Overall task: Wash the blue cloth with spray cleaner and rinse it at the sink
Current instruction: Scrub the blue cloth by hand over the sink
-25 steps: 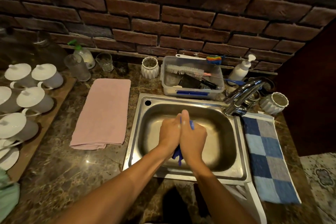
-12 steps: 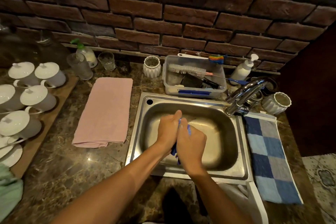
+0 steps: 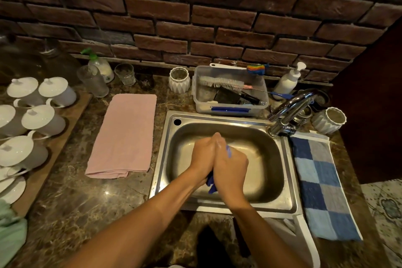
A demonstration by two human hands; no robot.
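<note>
Blue cloth (image 3: pixel 211 183) is squeezed between the two hands over the steel sink (image 3: pixel 289 172), almost wholly hidden: only a strip shows at the right knuckles and a crumpled tail hangs out below the palms. Both the left hand (image 3: pixel 202 154) and the right hand (image 3: pixel 230 165) are clenched around it, pressed together side by side above the middle of the basin. Behind the sink's right corner the chrome faucet (image 3: pixel 289 106) arches toward the basin, its spout apart from the hands. At the sink's back rim stands a clear plastic tub (image 3: pixel 230 109) holding brushes. A folded pink towel (image 3: pixel 126 135) lies on the counter left of the sink, a blue checked towel (image 3: pixel 319 183) just to its right. Far back left by the brick wall stands the green-topped spray bottle (image 3: pixel 99 65), well apart from the hands.
</note>
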